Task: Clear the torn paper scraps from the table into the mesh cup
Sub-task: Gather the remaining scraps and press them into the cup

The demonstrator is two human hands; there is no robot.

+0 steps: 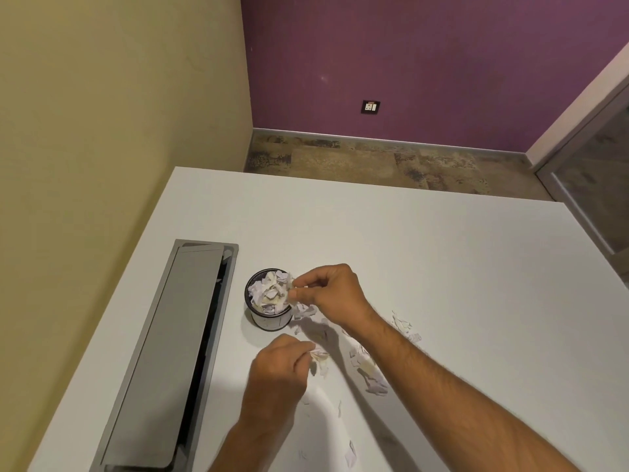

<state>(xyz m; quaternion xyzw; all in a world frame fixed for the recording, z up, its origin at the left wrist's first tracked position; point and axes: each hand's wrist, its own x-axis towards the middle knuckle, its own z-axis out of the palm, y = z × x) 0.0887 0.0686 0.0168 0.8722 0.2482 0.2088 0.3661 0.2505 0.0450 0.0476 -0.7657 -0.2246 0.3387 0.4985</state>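
A small black mesh cup stands on the white table, heaped with torn paper scraps. My right hand is at the cup's right rim, fingertips pinched on scraps that hang over and beside the rim. My left hand is below the cup, just above the table, fingers pinched on a small pale scrap. More loose scraps lie right of my hands, partly under my right forearm, and a few lie near the front edge.
A long grey cable hatch with its lid ajar is set into the table left of the cup. A yellow wall runs close along the table's left side. The far table edge meets patterned floor and a purple wall.
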